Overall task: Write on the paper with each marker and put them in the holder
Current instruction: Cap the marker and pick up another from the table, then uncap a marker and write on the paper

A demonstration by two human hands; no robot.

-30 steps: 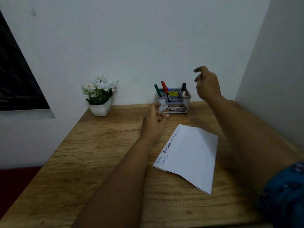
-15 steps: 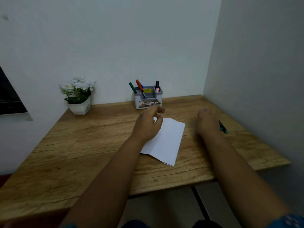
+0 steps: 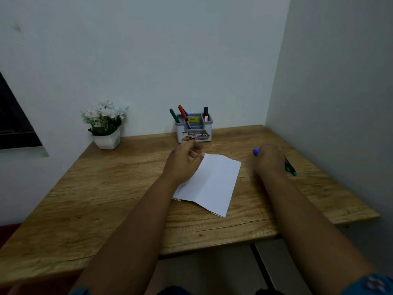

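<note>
A folded white paper [image 3: 217, 179] lies on the wooden table [image 3: 102, 201], with faint writing along its left edge. My left hand [image 3: 184, 161] rests at the paper's top-left corner, fingers loosely curled and holding nothing. My right hand [image 3: 269, 159] is down on the table at the right, its fingers curled over a purple marker [image 3: 256, 151] whose cap pokes out to the left. A green marker [image 3: 290, 168] lies just right of that hand. At the back, the grey holder [image 3: 180, 134] carries a green marker [image 3: 174, 116], a red marker [image 3: 182, 111] and a black marker [image 3: 205, 113].
A white pot of white flowers [image 3: 106, 124] stands at the back left against the wall. Walls close the table in at the back and on the right. The table's front edge runs below my forearms, with floor beneath.
My right hand dropped from up near the holder to the table at the right, onto the loose markers. The purple cap now shows more. The left hand stays at the paper's corner.
</note>
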